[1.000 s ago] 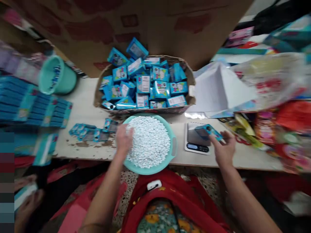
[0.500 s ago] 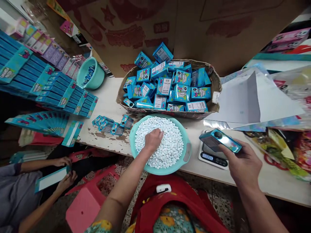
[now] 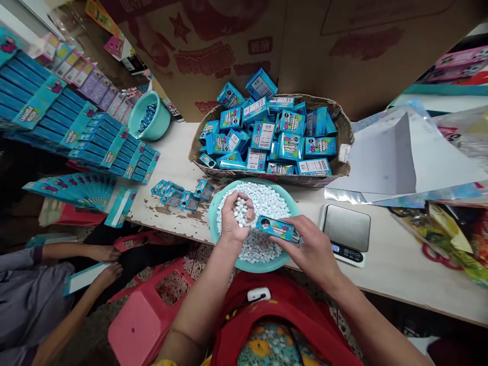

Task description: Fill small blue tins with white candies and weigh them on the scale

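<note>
Centre frame, the left hand (image 3: 233, 222) cups white candies (image 3: 241, 211) over a turquoise basin (image 3: 259, 267) of them; the right hand (image 3: 313, 247) grips a Caramelo Macizo box (image 3: 276, 229). Upper centre, a cardboard tray (image 3: 342, 124) holds blue boxes (image 3: 263, 135).

A big brown box (image 3: 305, 56) stands at the back of the table (image 3: 404, 274). It has red pictures on it, and one is a star. To the left of it sits a green tub (image 3: 159, 122) with shiny blue bits (image 3: 148, 118) inside. Next to the tub are rows of blue packs (image 3: 78, 136), with pink and purple boxes (image 3: 91, 87) behind them. Blue cards (image 3: 72, 189) spread out like a fan below. A person (image 3: 30, 297) in a grey shirt holds a long white card (image 3: 86, 278) with blue ends, near a pink stool (image 3: 139, 325). On the right lie white paper (image 3: 381, 162), a clear bag (image 3: 463, 124) with red print, and yellow and green wrappers (image 3: 459, 241).
</note>
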`<action>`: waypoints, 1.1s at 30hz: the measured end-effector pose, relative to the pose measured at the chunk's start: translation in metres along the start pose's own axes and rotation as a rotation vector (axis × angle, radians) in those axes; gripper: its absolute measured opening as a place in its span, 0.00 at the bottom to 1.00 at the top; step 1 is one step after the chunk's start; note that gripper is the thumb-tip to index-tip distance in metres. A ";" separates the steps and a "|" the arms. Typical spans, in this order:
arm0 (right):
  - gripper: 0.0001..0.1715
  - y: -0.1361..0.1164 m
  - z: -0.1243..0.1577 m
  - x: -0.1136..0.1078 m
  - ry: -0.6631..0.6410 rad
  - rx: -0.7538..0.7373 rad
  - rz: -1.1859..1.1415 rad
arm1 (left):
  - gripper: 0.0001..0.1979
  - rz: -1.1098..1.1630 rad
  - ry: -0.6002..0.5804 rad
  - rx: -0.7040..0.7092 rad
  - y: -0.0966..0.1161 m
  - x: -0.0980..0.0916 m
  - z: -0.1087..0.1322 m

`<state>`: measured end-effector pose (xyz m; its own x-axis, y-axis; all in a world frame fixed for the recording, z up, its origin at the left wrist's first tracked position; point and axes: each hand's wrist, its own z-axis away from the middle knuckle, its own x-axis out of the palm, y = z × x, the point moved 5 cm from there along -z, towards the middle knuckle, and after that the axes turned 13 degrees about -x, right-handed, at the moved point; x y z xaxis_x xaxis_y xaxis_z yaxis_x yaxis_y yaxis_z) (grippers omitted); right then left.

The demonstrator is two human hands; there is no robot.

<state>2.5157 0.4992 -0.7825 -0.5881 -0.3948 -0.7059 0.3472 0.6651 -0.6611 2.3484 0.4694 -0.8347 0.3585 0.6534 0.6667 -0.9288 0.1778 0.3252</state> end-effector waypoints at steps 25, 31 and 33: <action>0.17 0.000 -0.012 0.011 -0.007 0.061 0.096 | 0.23 -0.222 0.155 0.516 -0.006 0.033 0.006; 0.16 0.000 -0.012 0.003 -0.018 0.007 0.179 | 0.25 -0.262 0.107 0.470 -0.009 0.043 0.005; 0.17 0.002 -0.010 -0.002 -0.001 -0.013 0.176 | 0.26 -0.257 0.097 0.455 -0.008 0.045 0.007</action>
<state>2.5104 0.5078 -0.7796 -0.5182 -0.2721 -0.8108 0.4355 0.7320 -0.5239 2.3724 0.4923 -0.8029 0.5388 0.6995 0.4695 -0.6700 0.0181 0.7421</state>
